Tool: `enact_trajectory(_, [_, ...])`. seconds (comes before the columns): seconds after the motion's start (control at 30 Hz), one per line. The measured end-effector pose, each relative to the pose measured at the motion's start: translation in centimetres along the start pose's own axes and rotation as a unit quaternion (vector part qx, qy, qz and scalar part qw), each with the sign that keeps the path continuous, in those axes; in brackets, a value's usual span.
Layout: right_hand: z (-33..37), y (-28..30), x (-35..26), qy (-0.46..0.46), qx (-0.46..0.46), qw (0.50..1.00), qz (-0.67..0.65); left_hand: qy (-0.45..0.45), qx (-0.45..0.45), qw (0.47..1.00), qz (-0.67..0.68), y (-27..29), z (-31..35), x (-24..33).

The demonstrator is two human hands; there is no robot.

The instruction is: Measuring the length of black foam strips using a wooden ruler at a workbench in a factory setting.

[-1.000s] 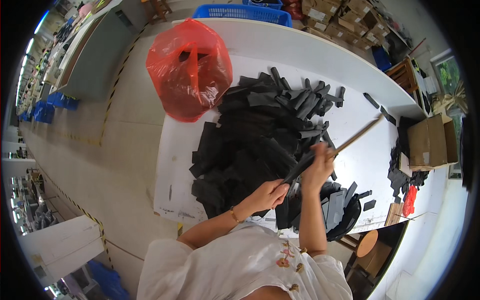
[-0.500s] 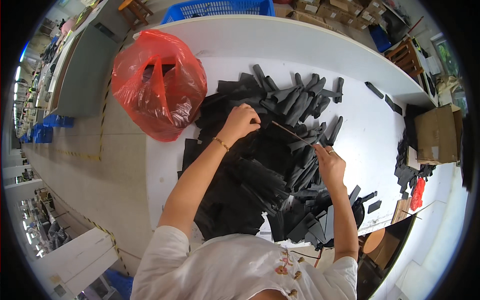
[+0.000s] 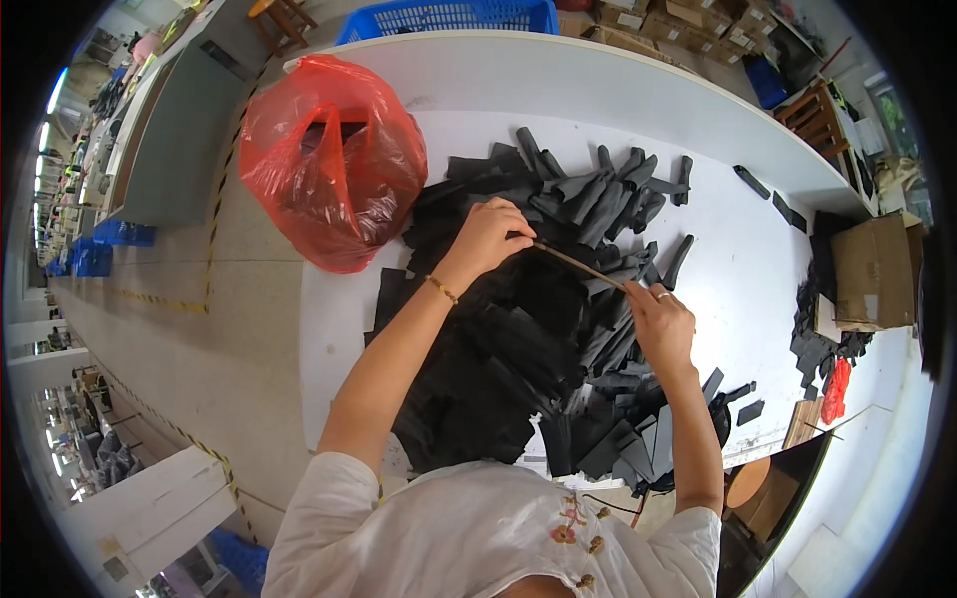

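Note:
My right hand (image 3: 662,321) is closed around one end of a thin brown stick (image 3: 578,265). The stick slants up and left to the fingertips of my left hand (image 3: 490,237). Those fingers are pinched together at the stick's far end, by a small dark bit that I cannot make out. Beneath both hands spreads a large heap of black fabric pieces (image 3: 508,354), many flat and layered. Narrow black rolled or tube-like pieces (image 3: 588,204) lie at its far right side.
A red plastic bag (image 3: 334,169) stands at the table's far left. A low white board (image 3: 598,75) borders the far edge, with a blue basket (image 3: 449,18) behind it. At the right are a cardboard box (image 3: 875,269) and more black scraps (image 3: 812,334).
My left hand and the stick's far end have come together; before, a small gap lay between them. The whole view has shifted slightly.

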State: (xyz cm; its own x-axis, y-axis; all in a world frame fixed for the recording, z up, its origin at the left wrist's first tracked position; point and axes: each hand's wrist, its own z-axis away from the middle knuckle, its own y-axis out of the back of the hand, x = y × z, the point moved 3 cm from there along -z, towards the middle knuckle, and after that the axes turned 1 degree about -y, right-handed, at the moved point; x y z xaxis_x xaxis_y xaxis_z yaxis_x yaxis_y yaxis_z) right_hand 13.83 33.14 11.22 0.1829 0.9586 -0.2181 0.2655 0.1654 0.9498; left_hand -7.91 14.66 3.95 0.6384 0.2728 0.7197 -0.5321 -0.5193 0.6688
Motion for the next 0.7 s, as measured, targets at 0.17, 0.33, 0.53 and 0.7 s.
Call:
enact_trajectory(0.17, [1.7, 2.7, -0.8, -0.019, 0.023, 1.000, -0.003, -0.002, -0.009, 1.000, 0.007, 1.6, 1.1, 1.0])
enact_trajectory(0.33, [3.1, 3.2, -1.4, -0.010, 0.030, 0.999, 0.007, -0.018, -0.021, 1.000, -0.002, 2.2, 2.1, 3.0])
enact_trajectory(0.53, [3.9, 4.3, -3.4, -0.005, 0.031, 0.999, -0.021, -0.054, -0.008, 0.999, -0.006, 2.8, 3.2, 5.1])
enact_trajectory(0.7, [5.3, 6.6, -3.7, -0.044, 0.040, 0.997, -0.044, -0.050, -0.002, 0.999, -0.009, 3.8, 4.3, 5.5])
